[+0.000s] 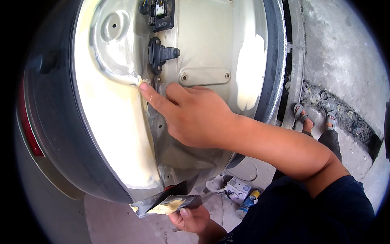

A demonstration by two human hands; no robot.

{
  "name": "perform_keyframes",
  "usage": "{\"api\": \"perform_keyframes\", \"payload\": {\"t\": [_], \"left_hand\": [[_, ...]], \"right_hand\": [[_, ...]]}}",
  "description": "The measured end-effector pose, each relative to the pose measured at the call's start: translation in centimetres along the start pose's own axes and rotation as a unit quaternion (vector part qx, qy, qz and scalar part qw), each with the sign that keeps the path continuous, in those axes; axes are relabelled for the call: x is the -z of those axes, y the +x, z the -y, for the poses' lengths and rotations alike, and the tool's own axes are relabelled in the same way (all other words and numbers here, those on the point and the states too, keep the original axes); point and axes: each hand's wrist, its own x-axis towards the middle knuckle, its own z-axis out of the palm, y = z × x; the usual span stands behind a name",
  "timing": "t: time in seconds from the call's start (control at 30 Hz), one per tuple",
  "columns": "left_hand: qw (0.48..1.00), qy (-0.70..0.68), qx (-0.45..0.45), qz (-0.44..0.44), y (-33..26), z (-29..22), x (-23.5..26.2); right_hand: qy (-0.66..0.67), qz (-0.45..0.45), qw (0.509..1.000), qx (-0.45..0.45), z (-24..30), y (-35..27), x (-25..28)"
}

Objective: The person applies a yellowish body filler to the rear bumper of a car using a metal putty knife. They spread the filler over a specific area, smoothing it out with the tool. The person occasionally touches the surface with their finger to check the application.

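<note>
My right hand (199, 116) reaches across from the right, index finger stretched out, the other fingers curled. That fingertip touches a dab of beige body filler (140, 80) at the edge of a car body panel (118, 130), which has broad pale filler and bare metal patches. Nothing shows in this hand. Low in the view, my left hand (193, 219) grips flat, dark putty spreader plates (150, 206) just below the panel's lower end. Beige filler (168, 206) is smeared on them. Part of the left fingers is hidden behind the plates.
A black latch-like fitting (162, 53) and a black plastic module (162, 16) project from the body. A red lamp (28, 118) lies at far left. Below are a patterned box (237, 190) and cans (245, 207). Sandaled feet (302, 114) stand beside a rubble-filled floor channel (345, 112).
</note>
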Motion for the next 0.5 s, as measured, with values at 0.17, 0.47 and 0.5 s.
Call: {"api": "perform_keyframes", "payload": {"t": [0.17, 0.47, 0.5], "left_hand": [[0.999, 0.003, 0.011, -0.041, -0.3, 0.0, -0.3], [1.0, 0.005, -0.001, -0.003, -0.3, 0.2, 0.0], [1.0, 0.003, 0.005, 0.004, -0.3, 0.1, 0.1]], "right_hand": [[-0.065, 0.014, 0.998, 0.013, -0.4, 0.6, 0.4], [0.11, 0.095, 0.984, -0.102, -0.4, 0.8, 1.7], [0.143, 0.096, 0.979, -0.105, 0.0, 0.8, 1.9]]}}
